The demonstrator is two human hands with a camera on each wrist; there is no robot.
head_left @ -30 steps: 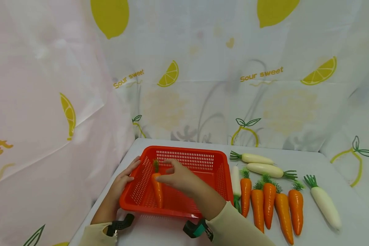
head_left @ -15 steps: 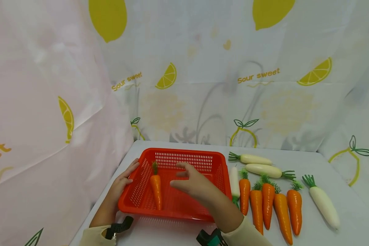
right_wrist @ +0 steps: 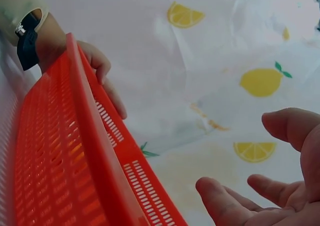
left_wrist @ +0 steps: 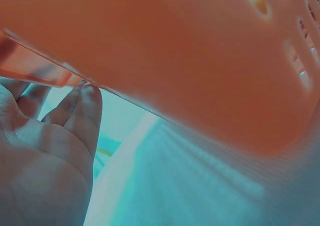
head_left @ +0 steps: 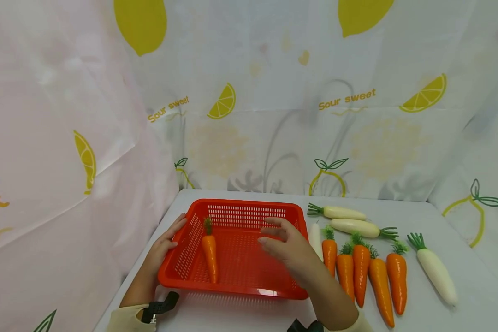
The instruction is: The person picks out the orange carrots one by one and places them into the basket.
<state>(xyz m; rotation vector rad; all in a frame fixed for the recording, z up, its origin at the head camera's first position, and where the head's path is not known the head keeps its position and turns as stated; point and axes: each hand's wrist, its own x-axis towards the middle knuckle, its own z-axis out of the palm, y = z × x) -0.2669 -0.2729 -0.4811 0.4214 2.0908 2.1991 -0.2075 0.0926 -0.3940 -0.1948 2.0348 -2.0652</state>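
Observation:
In the head view a red plastic basket (head_left: pixel 236 288) with slotted walls stands on the table. One orange carrot (head_left: pixel 210 258) with a green top lies along its left side. My left hand (head_left: pixel 166 246) rests against the basket's left rim, fingers fairly straight; in the left wrist view fingertips (left_wrist: pixel 90 93) touch the edge. My right hand (head_left: pixel 288 244) is over the basket's right part, holding nothing, with fingers and thumb spread apart. The right wrist view has that hand (right_wrist: pixel 280 186) beside the basket's rim (right_wrist: pixel 95 146). Part of the basket's right wall is hidden behind the right hand.
Right of the basket lie several carrots (head_left: pixel 361 274). A white radish (head_left: pixel 315 240) lies against the basket, partly hidden. Two more radishes lie behind, the nearer one (head_left: pixel 354 228) with leaves rightward. Another radish (head_left: pixel 437 276) is far right. A lemon-print cloth (head_left: pixel 249 138) surrounds the table.
My empty right hand has moved right and away from the carrot in the basket, toward the basket's right side. The left hand stays at the left rim.

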